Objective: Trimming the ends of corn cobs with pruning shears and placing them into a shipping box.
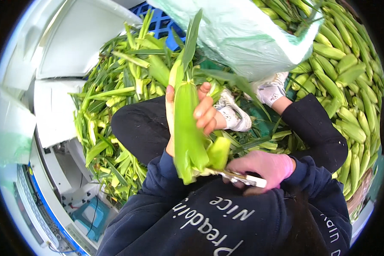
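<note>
My bare left hand (204,112) is wrapped round a green ear of corn (186,123) in its husk, held upright with its leafy tip pointing away from me. At the near end the husk flares out, and a loose pale-green husk leaf (219,152) stands off to the right. In a pink glove, my right hand (262,168) grips what look like pruning shears (239,177) with a white-ended handle. Their metal end reaches left to the base of the ear. Whether the blades are closed on the stalk cannot be made out.
Stripped husks and leaves (111,102) are heaped at the left. A large pile of unhusked corn (354,98) fills the right side. Ahead hangs a translucent green-white plastic bag (247,38) beside a blue crate (158,25). White panels (57,106) and equipment stand far left.
</note>
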Demonstrator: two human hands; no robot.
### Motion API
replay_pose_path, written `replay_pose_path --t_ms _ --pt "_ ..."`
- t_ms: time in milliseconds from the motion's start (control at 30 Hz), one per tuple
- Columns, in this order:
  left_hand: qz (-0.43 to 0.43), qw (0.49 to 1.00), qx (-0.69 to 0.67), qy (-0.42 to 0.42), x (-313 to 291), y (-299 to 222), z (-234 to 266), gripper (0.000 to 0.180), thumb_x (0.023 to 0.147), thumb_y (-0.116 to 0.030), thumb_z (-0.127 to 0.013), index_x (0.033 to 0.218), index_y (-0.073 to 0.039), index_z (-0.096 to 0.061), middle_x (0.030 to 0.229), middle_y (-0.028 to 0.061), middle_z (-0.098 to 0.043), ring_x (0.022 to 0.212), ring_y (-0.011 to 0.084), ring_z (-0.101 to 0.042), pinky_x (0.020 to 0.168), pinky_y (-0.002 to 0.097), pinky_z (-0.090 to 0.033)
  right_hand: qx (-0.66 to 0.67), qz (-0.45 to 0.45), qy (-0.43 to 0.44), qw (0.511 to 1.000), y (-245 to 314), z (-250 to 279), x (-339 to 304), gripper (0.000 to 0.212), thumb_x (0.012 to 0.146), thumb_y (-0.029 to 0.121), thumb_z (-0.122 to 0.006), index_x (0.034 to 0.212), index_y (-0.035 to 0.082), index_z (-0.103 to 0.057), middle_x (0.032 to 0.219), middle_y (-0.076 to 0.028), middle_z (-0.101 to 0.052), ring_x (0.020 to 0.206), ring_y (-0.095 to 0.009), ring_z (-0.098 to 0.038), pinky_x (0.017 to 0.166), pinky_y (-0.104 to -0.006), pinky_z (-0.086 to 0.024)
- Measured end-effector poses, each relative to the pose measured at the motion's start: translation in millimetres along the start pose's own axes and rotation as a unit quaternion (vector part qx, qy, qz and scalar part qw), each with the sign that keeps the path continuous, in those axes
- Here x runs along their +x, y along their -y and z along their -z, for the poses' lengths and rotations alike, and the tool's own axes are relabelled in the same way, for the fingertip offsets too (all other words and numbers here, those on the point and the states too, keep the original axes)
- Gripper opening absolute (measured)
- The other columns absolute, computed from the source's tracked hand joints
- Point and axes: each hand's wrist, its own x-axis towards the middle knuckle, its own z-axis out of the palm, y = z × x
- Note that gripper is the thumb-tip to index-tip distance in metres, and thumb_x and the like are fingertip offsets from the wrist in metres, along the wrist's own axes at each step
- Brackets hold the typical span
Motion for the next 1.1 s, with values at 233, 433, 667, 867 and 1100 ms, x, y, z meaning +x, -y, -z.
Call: replay_pose_path --t_ms 233,433,667,867,1100 --pt "-0.227 0.817 0.18 -0.499 -15.5 28.9 -89.5 0.087 0.08 -0.078 -0.05 0.142 -0.018 -0.041 0.105 0.0206 -0.06 0.067 0.0265 -0.062 0.055 0.0413 -0.053 0.407 0.036 0.089 0.908 16.3 19.0 13.4 0.048 0.074 0.023 -0.077 0.11 -0.002 -0.06 0.099 -0.009 -0.063 0.086 -0.023 -0.061 0.081 -0.0344 -0.046" --pt "-0.094 0.971 0.09 -0.201 -136.8 15.3 -50.8 0.09 0.078 -0.078 -0.055 0.132 -0.007 -0.042 0.071 0.0059 -0.048 0.047 0.0185 -0.048 0.05 0.0343 -0.048 0.334 0.327 -0.151 0.871 12.6 64.1 77.1 0.059 0.097 0.038 -0.047 0.139 -0.003 -0.037 0.109 -0.009 -0.055 0.105 -0.024 -0.055 0.093 -0.0408 -0.046" --pt "-0.182 0.835 0.393 -0.341 -110.4 7.3 -58.9 0.073 0.073 -0.068 -0.071 0.108 -0.01 -0.045 0.094 0.0052 -0.047 0.085 0.0187 -0.052 0.063 0.0376 -0.054 -0.446 -0.213 -0.339 0.801 -97.5 37.0 51.5 0.058 0.062 0.027 -0.075 0.111 0.003 -0.054 0.094 -0.018 -0.058 0.094 -0.036 -0.057 0.081 -0.0451 -0.045" --pt "-0.119 0.692 0.617 -0.355 -79.5 17.1 -51.6 0.084 0.066 -0.063 -0.08 0.114 -0.002 -0.05 0.095 0.014 -0.058 0.086 0.0245 -0.061 0.076 0.0382 -0.054 0.082 -0.101 -0.173 0.976 -8.2 9.1 11.3 0.077 0.071 0.016 -0.074 0.138 0.003 -0.04 0.109 -0.008 -0.056 0.104 -0.017 -0.052 0.094 -0.0314 -0.042" --pt "-0.001 0.699 0.653 -0.293 -48.8 25.8 -48.5 0.068 0.073 -0.045 -0.082 0.115 0.001 -0.055 0.105 0.009 -0.065 0.096 0.0172 -0.062 0.087 0.0306 -0.049 -0.115 0.011 -0.263 0.958 11.4 17.3 13.7 0.052 0.07 0.017 -0.078 0.115 0.005 -0.055 0.094 -0.009 -0.062 0.082 -0.021 -0.062 0.076 -0.0319 -0.051"
